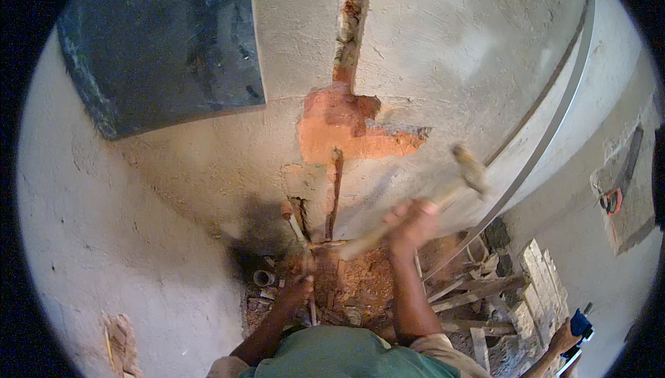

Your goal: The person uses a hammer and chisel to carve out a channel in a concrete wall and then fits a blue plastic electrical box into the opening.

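Note:
My right hand [410,220] grips the wooden handle of a hammer, raised and blurred, its head [468,169] up to the right. Low at the centre, my left hand [299,285] is closed on a long thin rod [312,309], possibly a chisel; its far end is hard to make out. Near that end are a white pipe with a brown cap [293,218] and a horizontal cut at the wall's foot. Above, the plastered wall has an orange broken patch [325,128] and narrow vertical channels [334,191].
Brick rubble [367,281] lies below. Broken boards [540,277] are piled at lower right, where a co-worker's hand [564,336] holds a blue tool [580,324]. A dark panel [159,38] is at upper left. A long pale strip [540,149] runs down the right.

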### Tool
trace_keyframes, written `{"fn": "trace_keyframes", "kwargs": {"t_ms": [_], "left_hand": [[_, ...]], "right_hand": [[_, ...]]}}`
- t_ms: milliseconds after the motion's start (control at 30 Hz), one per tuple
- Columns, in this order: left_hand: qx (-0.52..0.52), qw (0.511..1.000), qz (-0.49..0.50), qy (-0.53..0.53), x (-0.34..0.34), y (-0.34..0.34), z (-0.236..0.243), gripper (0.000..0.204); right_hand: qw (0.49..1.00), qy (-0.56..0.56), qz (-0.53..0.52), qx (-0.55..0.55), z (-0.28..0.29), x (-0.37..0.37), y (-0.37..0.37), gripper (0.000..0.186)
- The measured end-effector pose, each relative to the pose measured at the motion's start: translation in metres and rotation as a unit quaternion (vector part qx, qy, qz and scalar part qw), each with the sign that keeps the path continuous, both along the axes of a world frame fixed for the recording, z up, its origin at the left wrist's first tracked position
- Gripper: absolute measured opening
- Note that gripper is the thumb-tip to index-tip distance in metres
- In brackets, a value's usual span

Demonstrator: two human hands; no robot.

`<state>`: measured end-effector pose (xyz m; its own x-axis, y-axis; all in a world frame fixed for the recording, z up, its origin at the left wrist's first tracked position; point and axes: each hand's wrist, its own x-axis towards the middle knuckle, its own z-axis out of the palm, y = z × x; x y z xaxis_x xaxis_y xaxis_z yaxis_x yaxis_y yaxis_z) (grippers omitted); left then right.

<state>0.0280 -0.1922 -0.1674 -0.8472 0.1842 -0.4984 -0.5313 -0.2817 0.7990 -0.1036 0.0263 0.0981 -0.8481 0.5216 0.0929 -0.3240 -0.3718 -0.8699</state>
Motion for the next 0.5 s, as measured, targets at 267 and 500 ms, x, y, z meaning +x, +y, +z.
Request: {"fn": "trace_keyframes", "kwargs": {"t_ms": [267, 500], "left_hand": [[-0.377, 0.920, 0.080, -0.065, 0.066, -0.101, -0.007, 0.026], [-0.149, 0.947, 0.195, -0.208, 0.100, -0.083, 0.054, 0.022]], "right_hand": [[0.981, -0.091, 0.165, 0.050, -0.018, -0.029, -0.073, 0.036], [0.996, -0.033, 0.042, 0.068, -0.040, -0.056, -0.062, 0.034]]}}
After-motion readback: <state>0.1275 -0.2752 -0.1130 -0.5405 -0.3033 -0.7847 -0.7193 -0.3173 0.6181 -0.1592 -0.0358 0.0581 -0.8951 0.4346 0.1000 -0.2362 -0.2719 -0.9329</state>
